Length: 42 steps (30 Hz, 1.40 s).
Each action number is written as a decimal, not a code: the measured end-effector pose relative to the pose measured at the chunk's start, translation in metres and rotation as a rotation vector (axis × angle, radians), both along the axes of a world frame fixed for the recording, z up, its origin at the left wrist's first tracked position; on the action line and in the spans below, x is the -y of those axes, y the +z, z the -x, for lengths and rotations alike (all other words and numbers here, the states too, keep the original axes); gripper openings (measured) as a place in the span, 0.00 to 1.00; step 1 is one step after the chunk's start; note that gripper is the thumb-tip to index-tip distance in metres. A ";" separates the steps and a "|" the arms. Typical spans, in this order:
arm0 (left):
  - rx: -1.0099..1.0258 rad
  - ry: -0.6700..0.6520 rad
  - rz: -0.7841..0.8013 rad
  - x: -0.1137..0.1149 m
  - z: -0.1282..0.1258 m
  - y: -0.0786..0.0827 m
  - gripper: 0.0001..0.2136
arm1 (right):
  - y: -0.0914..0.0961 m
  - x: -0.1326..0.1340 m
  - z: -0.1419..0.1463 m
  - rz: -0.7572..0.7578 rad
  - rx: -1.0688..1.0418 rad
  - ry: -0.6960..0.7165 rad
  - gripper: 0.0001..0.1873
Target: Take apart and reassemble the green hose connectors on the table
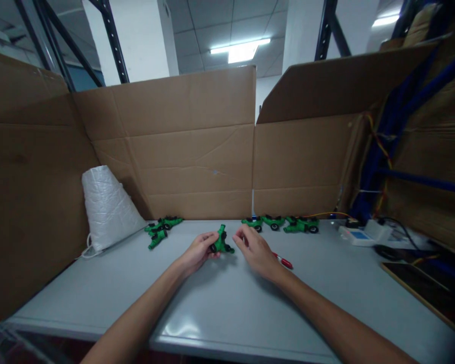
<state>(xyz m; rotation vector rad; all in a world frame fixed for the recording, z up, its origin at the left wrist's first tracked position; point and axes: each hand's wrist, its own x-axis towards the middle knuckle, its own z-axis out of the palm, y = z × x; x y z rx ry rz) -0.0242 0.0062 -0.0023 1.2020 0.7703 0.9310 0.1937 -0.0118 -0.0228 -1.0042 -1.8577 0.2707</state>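
Note:
My left hand grips a green toy vehicle with black wheels, held a little above the table. Just to the right of the toy is my right hand, its fingers pinched together and apart from the toy. Whatever those fingertips hold, if anything, is too small to make out. A red pen-like tool lies on the table beside my right wrist, partly hidden by it.
Several similar green toys lie along the back right, and more green toys at the back left. A white wrapped roll leans at the left. Cardboard walls enclose the table. A power strip sits at right.

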 end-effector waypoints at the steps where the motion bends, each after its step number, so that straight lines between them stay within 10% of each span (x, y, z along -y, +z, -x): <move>1: -0.009 -0.008 -0.005 0.000 -0.001 -0.001 0.22 | 0.001 0.002 0.001 -0.011 0.034 0.018 0.10; 42: -0.186 -0.001 -0.137 0.009 -0.003 0.006 0.26 | 0.017 0.015 -0.005 -0.137 0.337 0.147 0.10</move>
